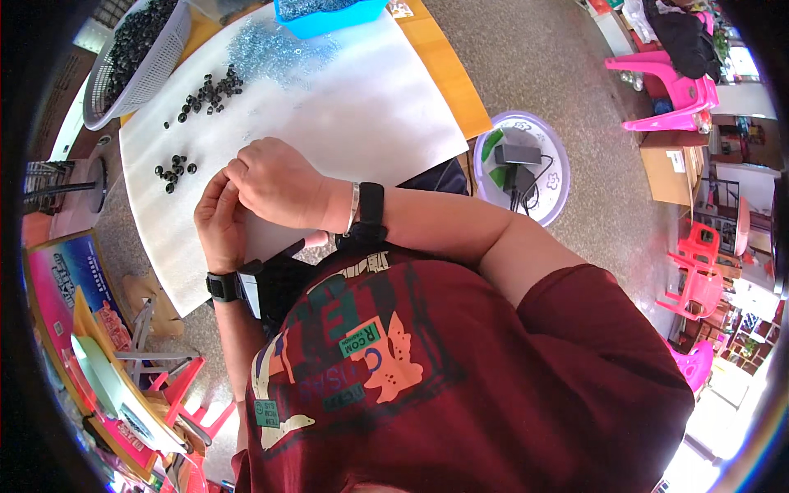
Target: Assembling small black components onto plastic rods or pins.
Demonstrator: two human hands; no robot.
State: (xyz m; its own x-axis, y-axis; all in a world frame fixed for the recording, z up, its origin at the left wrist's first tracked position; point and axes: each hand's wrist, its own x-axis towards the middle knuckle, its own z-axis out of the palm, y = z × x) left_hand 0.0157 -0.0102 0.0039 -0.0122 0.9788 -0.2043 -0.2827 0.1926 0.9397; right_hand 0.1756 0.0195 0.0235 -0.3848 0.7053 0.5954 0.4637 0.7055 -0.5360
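Over the near left part of a white sheet (pixel 386 107), my left hand (pixel 220 223) and my right hand (pixel 279 185) meet at the fingertips. Both are closed in a pinch. Whatever sits between the fingers is too small or too hidden to name. Just left of them lies a small cluster of black ring-like pieces (pixel 174 171). A larger scatter of the same black pieces (pixel 212 92) is farther off. Beyond it spreads a loose heap of tiny clear bluish pieces (pixel 279 53).
A blue tub (pixel 329 23) of clear pieces stands at the sheet's far edge. At far left is a pale perforated basket (pixel 156 78) filled with black pieces. On the floor to the right, a round basin (pixel 562 168) holds black adapters and cables. Pink chairs (pixel 678 94) stand farther right.
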